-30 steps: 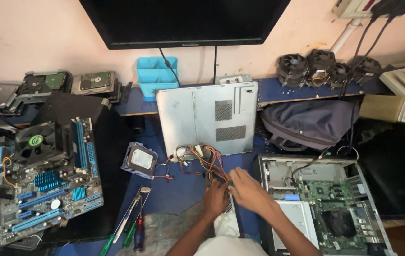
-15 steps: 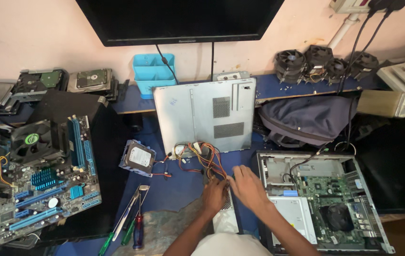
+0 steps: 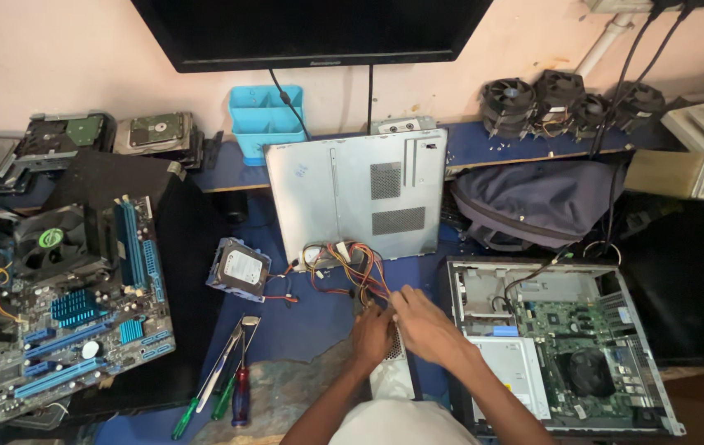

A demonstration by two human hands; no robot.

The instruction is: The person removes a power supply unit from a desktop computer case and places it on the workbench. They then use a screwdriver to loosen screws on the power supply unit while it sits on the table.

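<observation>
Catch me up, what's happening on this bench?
A person has both hands on a bundle of coloured wires in front of a grey metal side panel that leans against the shelf. The left hand and right hand meet at the near end of the wires, above a small grey unit that they mostly hide. An open computer case lies to the right, a hard drive and screwdrivers to the left, and a bare motherboard further left.

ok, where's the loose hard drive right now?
Head view, left of centre: the hard drive lies on the blue mat between the motherboard and the wire bundle.
</observation>
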